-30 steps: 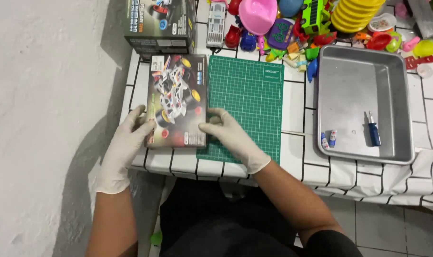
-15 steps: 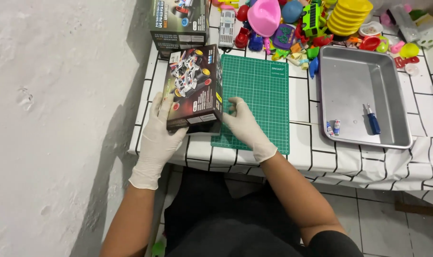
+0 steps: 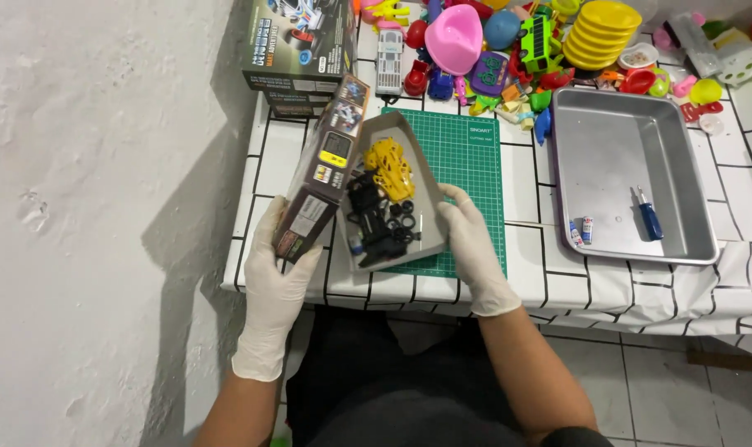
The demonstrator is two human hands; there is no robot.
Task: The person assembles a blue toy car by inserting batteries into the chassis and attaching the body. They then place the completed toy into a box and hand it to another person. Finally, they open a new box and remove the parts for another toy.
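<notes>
Box lid (image 3: 322, 170) and tray (image 3: 392, 194) held apart over the mat (image 3: 467, 157).
Left hand (image 3: 281, 265) grips the tilted lid; right hand (image 3: 467, 236) clasps the tray of yellow and black parts, above the bench (image 3: 558, 285) edge.

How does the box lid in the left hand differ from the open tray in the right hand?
The box lid, gripped by the left hand, is dark and printed, tilted on edge, and shows its outside. The open tray, held by the right hand, is plain grey, faces up, and holds yellow and black parts. Both are cardboard, and both hands are gloved.
</notes>
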